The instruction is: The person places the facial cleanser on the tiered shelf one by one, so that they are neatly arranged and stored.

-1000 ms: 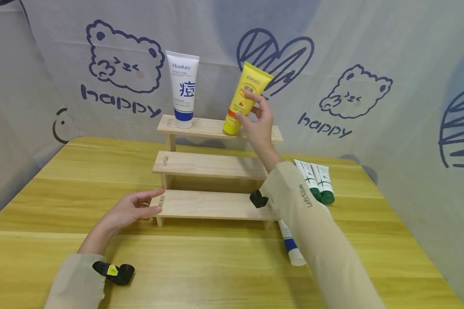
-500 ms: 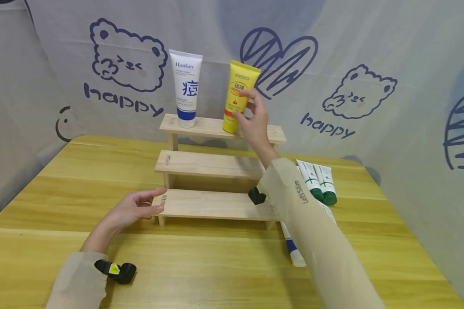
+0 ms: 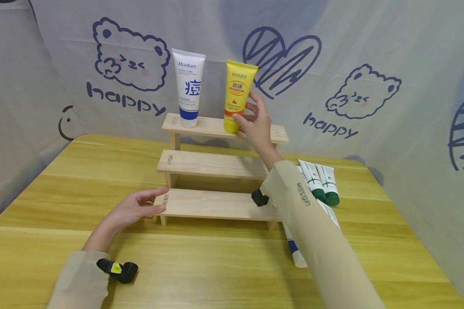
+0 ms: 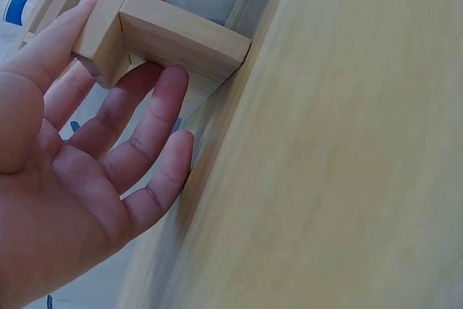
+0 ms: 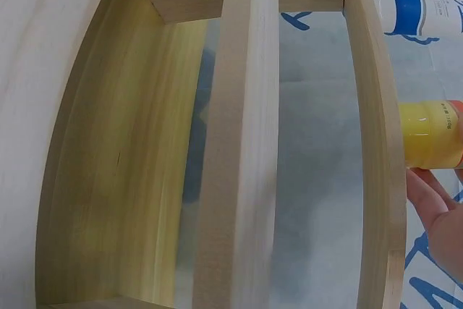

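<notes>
A yellow squeeze tube (image 3: 237,88) stands upright on its cap on the top tier of a wooden three-step display stand (image 3: 212,164). My right hand (image 3: 257,124) holds it low on its right side, thumb across the front, other fingers at the edge and partly hidden. In the right wrist view the yellow cap (image 5: 427,135) meets the top board, my fingers beside it. To its left stands a white tube (image 3: 188,88) with a blue band, apart from it. My left hand (image 3: 133,208) grips the left end of the lowest tier, thumb above and fingers below the board (image 4: 108,27).
Two white tubes with green caps (image 3: 325,182) lie on the wooden table (image 3: 201,266) right of the stand. More white tubes, one with a blue band (image 3: 294,249), lie partly under my right sleeve (image 3: 317,231). A printed cloth (image 3: 216,25) hangs behind.
The yellow tube has gone from leaning right to upright and shifted slightly left. My right index finger has slid off its front to the side. The left hand stays on the stand.
</notes>
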### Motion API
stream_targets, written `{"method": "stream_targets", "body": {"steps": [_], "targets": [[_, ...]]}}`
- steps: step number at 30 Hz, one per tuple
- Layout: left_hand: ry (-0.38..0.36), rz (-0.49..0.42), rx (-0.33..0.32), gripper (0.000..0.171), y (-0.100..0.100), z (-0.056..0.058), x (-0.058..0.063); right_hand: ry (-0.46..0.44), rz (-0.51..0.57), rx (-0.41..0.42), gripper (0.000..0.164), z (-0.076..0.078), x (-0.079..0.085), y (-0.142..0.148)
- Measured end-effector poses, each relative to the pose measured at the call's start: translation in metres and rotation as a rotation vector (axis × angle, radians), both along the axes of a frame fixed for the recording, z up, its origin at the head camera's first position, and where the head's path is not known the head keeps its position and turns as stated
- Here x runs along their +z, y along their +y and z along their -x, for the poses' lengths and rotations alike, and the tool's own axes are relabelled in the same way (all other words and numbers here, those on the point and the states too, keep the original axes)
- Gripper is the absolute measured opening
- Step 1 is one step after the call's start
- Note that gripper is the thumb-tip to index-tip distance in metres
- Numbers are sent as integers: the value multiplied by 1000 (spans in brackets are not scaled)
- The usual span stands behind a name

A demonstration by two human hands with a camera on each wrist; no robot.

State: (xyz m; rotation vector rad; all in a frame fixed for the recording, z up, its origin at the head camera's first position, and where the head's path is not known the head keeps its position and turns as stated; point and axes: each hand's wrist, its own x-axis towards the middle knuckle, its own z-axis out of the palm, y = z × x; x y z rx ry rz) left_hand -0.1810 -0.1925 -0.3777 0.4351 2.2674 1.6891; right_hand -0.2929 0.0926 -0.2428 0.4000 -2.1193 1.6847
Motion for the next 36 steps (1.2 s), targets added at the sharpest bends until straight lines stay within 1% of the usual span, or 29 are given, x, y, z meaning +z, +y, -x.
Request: {"method": "stream_targets", "body": {"steps": [6, 14, 20, 23, 30, 36], "targets": [[-3, -4, -1, 58, 1, 0, 1, 7, 4, 38, 65, 4, -1, -5], [-17, -2, 7, 58, 2, 0, 3, -2, -10, 27, 64, 2, 1, -15], [-11, -15, 4, 57, 1, -2, 3, -19, 45, 57, 64, -1, 0, -16], [-11, -22, 3, 56, 0, -3, 3, -22, 42, 67, 62, -3, -1, -15], [-8, -17, 7, 58, 1, -2, 2, -9, -11, 69, 55, -9, -5, -8], [-8, -8, 9, 58, 2, -1, 1, -7, 1, 64, 49, -15, -9, 0]]}}
